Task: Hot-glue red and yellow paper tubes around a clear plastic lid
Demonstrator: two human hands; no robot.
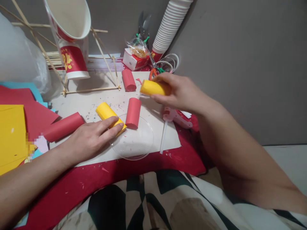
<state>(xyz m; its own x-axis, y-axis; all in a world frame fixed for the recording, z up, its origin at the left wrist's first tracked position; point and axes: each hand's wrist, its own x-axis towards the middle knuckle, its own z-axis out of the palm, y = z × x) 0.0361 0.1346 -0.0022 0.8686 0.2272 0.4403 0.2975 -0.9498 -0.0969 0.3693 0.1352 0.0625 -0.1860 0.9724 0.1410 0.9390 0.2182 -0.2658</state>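
My right hand [177, 89] is closed round a yellow paper tube [153, 88], raised above the white sheet. Under the fingers of my left hand [96, 134] lies a second yellow paper tube [107, 113]; they curl over its near end, and the thumb is hidden. A red paper tube [133, 113] sits between the hands, partly over a clear plastic disc [134, 147]. Farther back is another red paper tube [129, 80]. A longer red roll [64, 126] rests beside my left hand. Below my right hand lies a pink glue gun [176, 117] with a glue stick [163, 137].
Behind stands a stick frame [93, 90] around red-and-white paper cups [74, 60]. Coloured paper sheets [11, 131] and a plastic bag [21, 57] are at left. Scissors [153, 73], a small box [134, 60] and a stack of cups [170, 28] stand near the wall.
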